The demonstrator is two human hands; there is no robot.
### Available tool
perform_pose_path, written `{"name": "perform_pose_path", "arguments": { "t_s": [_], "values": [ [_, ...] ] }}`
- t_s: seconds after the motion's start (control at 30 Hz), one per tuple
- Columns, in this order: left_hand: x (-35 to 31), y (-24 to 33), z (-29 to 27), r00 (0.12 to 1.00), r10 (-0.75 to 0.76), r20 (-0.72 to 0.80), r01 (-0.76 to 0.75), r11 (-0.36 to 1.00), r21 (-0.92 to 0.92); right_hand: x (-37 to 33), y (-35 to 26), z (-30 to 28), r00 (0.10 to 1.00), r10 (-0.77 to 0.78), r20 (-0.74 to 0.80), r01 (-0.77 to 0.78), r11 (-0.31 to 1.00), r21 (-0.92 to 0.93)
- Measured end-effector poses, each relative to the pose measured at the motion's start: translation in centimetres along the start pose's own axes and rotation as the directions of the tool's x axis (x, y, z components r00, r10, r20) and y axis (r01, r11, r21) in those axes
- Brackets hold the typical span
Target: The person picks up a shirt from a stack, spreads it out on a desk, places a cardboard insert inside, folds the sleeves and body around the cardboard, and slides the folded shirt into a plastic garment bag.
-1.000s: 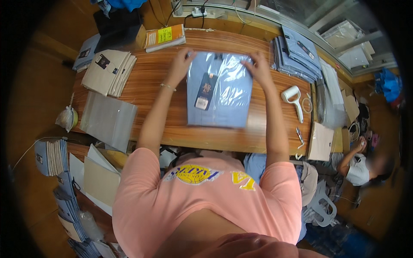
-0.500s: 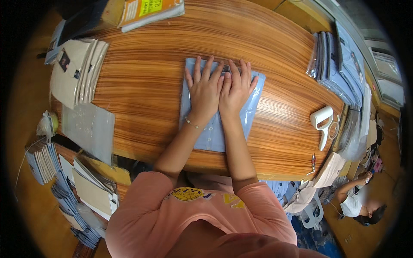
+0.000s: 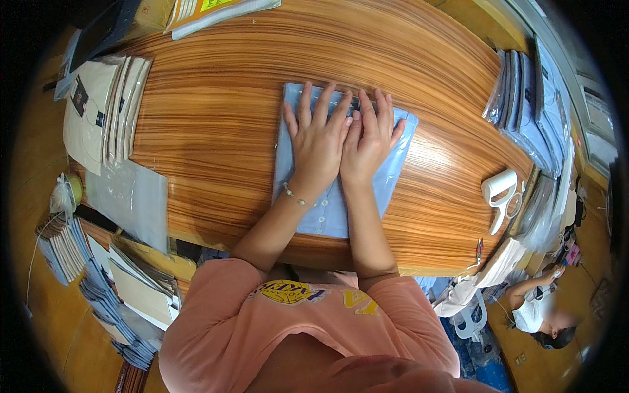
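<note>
A folded light blue shirt (image 3: 330, 208) in a clear plastic bag lies on the wood-grain table (image 3: 223, 85) in front of me. My left hand (image 3: 319, 144) rests flat on its left and middle part, fingers spread toward the far edge. Beside it, my right hand (image 3: 367, 147) presses flat on the right part, fingers slightly apart. The thumbs meet near the middle of the bag. Both palms hide much of the shirt's upper half, including most of a dark label near the far edge. Neither hand grips anything.
Bagged beige shirts (image 3: 98, 111) stand at the left, beside clear empty bags (image 3: 131, 200). Bagged blue shirts (image 3: 527, 108) are stacked at the far right. A white tape dispenser (image 3: 501, 196) and small snips (image 3: 479, 251) lie on the right. Another person (image 3: 537, 308) is beyond the table.
Both hands stay flat on the bagged shirt, with the fingers shifted slightly. The whole view has tilted a little, so surrounding things appear displaced.
</note>
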State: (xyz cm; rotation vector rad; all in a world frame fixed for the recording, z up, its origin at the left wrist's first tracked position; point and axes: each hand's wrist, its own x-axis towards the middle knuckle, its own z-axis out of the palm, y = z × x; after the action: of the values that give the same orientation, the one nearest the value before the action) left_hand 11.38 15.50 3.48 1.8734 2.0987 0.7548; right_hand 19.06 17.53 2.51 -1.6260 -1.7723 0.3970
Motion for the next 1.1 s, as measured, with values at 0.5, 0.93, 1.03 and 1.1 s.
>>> {"name": "perform_pose_path", "arguments": {
  "t_s": [0.5,0.93,1.03,1.1],
  "values": [
    [-0.7,-0.4,0.9,0.994,0.05,-0.098,-0.051,0.999,-0.011,-0.5,0.7,0.9,0.998,-0.015,-0.065,0.016,1.0,0.017],
    [-0.9,-2.8,-2.0,0.993,0.106,0.045,-0.111,0.987,0.12,0.1,5.3,-3.2,0.962,-0.247,0.116,0.259,0.96,-0.103],
    [-0.9,-2.9,-1.9,0.994,0.087,0.073,-0.094,0.99,0.109,0.0,4.7,-3.8,0.967,-0.198,0.16,0.214,0.973,-0.09],
    [-1.3,-2.7,-2.0,0.992,0.072,0.106,-0.084,0.99,0.114,-0.2,4.4,-4.7,0.966,-0.196,0.169,0.21,0.976,-0.065]
  ]
}}
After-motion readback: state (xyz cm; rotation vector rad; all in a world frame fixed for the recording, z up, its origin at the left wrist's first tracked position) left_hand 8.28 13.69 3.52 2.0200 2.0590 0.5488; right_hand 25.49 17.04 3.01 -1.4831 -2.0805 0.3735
